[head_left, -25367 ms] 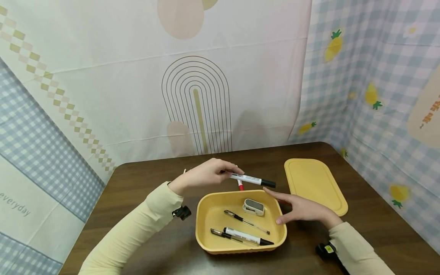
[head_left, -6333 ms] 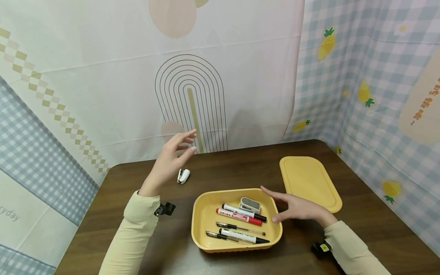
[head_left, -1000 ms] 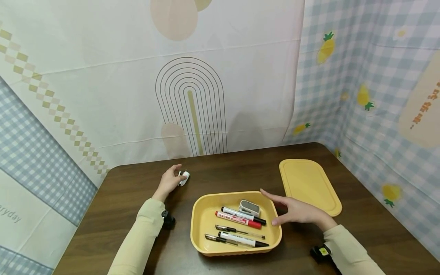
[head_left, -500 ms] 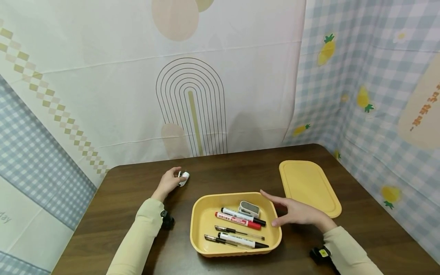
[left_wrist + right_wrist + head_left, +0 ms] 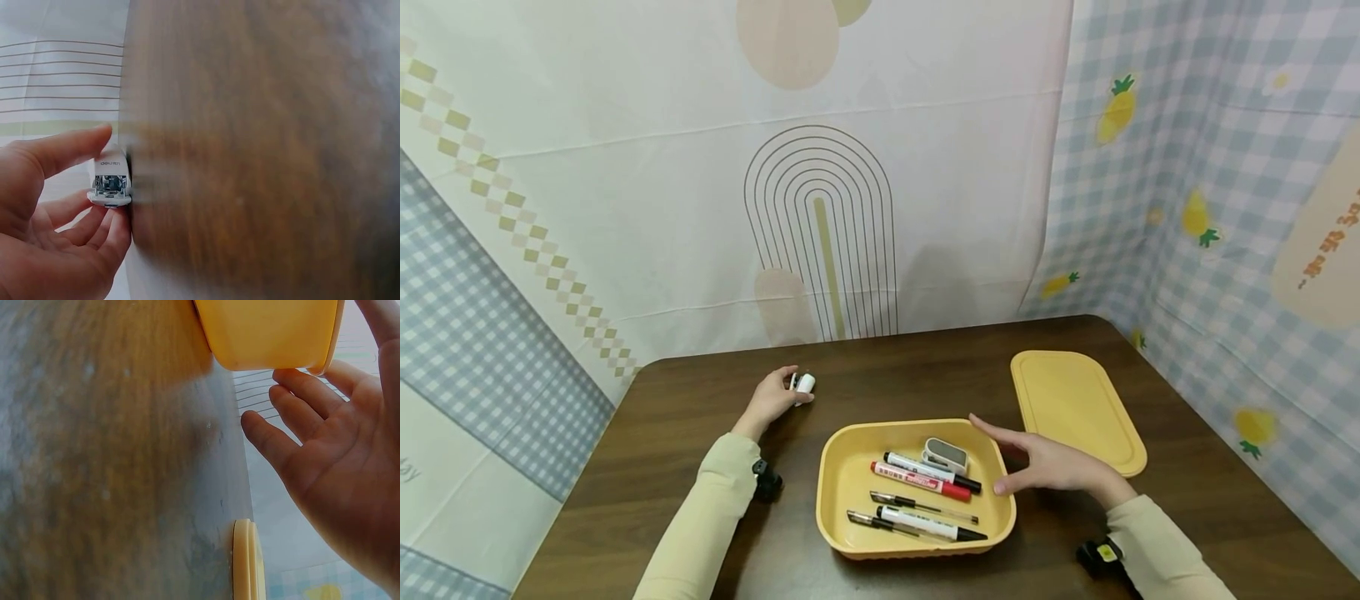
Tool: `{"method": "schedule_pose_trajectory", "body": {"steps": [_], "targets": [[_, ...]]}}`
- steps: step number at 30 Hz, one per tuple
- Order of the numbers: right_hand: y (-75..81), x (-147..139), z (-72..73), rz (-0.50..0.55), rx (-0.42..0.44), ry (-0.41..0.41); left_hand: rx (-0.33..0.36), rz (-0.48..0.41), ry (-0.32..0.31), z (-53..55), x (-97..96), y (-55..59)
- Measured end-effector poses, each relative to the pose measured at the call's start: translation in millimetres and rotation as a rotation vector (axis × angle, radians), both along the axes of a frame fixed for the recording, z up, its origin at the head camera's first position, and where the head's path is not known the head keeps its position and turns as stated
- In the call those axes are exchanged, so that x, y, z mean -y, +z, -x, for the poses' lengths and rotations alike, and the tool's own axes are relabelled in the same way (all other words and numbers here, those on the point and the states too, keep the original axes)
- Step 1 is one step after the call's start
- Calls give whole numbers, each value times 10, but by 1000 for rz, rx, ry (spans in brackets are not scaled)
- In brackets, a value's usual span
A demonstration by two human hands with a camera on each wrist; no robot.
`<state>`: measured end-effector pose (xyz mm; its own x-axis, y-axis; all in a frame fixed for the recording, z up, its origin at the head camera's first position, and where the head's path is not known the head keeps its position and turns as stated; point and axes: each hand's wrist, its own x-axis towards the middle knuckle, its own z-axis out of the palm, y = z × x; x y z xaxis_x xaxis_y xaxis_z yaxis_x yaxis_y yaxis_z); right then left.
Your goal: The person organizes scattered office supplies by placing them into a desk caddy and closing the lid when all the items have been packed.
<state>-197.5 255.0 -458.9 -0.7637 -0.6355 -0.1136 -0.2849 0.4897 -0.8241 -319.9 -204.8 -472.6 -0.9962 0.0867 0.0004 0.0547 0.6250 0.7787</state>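
Note:
In the head view my left hand (image 5: 772, 398) pinches a small white stapler (image 5: 805, 384) on the table, left of and behind the yellow box. Up close in the left wrist view, the thumb lies along one side of the stapler (image 5: 111, 167) and the fingertips on the other; its metal front shows. My right hand (image 5: 1051, 462) rests on the box (image 5: 824, 492) at its back right corner, fingers fairly straight, thumb over the right rim. The box holds a red-capped marker (image 5: 917, 481), two black-capped markers, two clear pens and a white block with a grey top (image 5: 945, 455).
A flat yellow lid (image 5: 1075, 408) lies on the dark wooden table (image 5: 910, 371), behind and right of the box. Patterned cloth hangs (image 5: 970, 192) along the table's back and sides.
Earlier, my left hand held a black-capped marker over the box; that marker and the red one now lie inside. The left hand came down to the stapler, and its thumb now crosses it.

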Motion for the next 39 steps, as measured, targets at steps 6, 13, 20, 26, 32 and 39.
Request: {"method": "schedule_pose_trajectory", "body": {"steps": [6,13,20,26,32,39], "targets": [[-1,-2,-4,3,2,4,11,-7,10,-11,-14,-9],[-5,-4,-12,3,4,3,25,-8,25,-11,-12,-19],[-2,-7,-15,7,-14,9,4,2,17,-11,-4,-34],[6,6,-24,6,-7,5,7,5,14,-27,10,-23],[5,17,-16,1,-12,6,22,1,15,-32,44,9],[13,12,-16,7,-15,3,24,15,0,-24,64,19]]}}
